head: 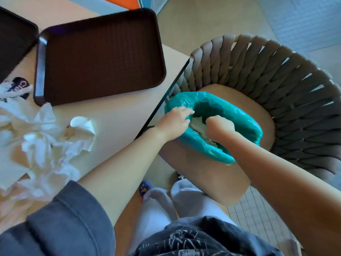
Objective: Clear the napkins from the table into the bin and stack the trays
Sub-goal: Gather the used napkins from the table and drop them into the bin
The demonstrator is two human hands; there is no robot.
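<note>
Grey-blue sweatshirt [60,224] — sleeves pushed up, forearms bare — with a pale line print on the front; white trousers [156,215] below.

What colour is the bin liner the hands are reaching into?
Teal-green plastic bin liner, clearest in the head view.

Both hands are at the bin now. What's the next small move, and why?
Probably let go with the right hand, which is fisted over white napkins inside the teal-lined bin while the left hand grips the liner's rim. Then reach back to the table: a crumpled napkin pile lies there, and the two brown trays are not stacked.
</note>
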